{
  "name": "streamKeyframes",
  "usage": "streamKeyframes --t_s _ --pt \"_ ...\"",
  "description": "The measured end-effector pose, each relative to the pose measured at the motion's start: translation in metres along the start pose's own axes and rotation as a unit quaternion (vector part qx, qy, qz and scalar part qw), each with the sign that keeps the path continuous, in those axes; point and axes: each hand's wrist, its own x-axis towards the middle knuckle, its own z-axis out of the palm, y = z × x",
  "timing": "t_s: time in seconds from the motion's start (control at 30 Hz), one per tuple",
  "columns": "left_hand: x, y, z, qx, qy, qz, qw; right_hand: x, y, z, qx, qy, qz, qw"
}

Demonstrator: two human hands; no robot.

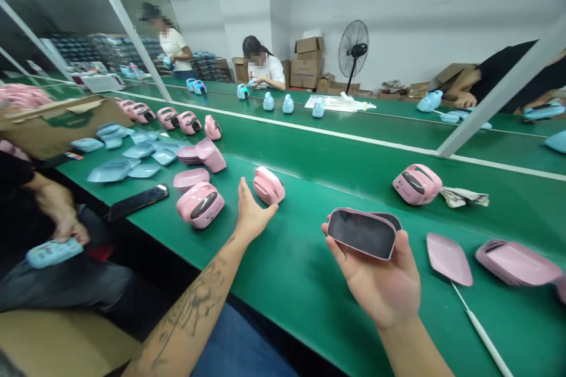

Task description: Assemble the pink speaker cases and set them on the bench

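My right hand (384, 283) is raised over the green table, its fingers wrapped round a pink-rimmed oblong cover (362, 234) with a dark grey face. A second dark edge shows behind that cover, so there may be two pieces stacked. My left hand (254, 212) reaches out with thumb and fingers apart, holding nothing. Just beyond it stands a pink handled device (268, 186); fingertips and device are close, and I cannot tell whether they touch. To the left of that hand sits another pink handled device (201, 206) with a dark window.
Pink covers (450, 259) and a thin white-handled tool (486, 339) lie at right, near another pink device (417, 184) and a cloth (465, 197). Blue covers (114, 170) and a phone (139, 202) lie at left. A seated person's hand (66, 224) holds a blue piece. A slanted post (490, 91) rises at right.
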Motion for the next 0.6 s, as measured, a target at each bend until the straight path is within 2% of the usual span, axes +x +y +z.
streamKeyframes --t_s 0.1,0.2,0.3,0.37,0.43,0.47,0.5,0.53,0.6 --pt "0.032 -0.007 -0.004 -0.027 -0.047 -0.022 0.998 -0.001 0.008 -0.01 -0.01 -0.019 0.04 0.999" --pt "0.032 0.0 -0.002 -0.084 -0.083 -0.039 0.992 -0.003 0.01 -0.015 -0.017 -0.031 0.027 0.999" --pt "-0.007 0.018 -0.002 -0.169 -0.156 -0.09 0.969 -0.006 0.011 -0.008 -0.022 -0.015 -0.067 0.997" --pt "-0.046 0.033 -0.005 -0.228 -0.23 -0.136 0.936 -0.009 0.014 0.001 -0.019 -0.007 -0.144 0.989" --pt "-0.083 0.048 -0.012 -0.264 -0.302 -0.183 0.898 -0.011 0.021 0.009 -0.015 -0.013 -0.208 0.978" --pt "-0.1 0.055 -0.015 -0.279 -0.342 -0.215 0.872 -0.011 0.026 0.012 -0.016 -0.019 -0.227 0.974" --pt "-0.114 0.062 -0.019 -0.295 -0.39 -0.265 0.831 -0.012 0.031 0.013 -0.018 -0.021 -0.238 0.971" --pt "-0.125 0.067 -0.022 -0.305 -0.418 -0.295 0.803 -0.013 0.035 0.013 -0.019 -0.019 -0.241 0.97" --pt "-0.144 0.074 -0.028 -0.336 -0.44 -0.318 0.769 -0.016 0.042 0.011 -0.005 0.002 -0.24 0.971"
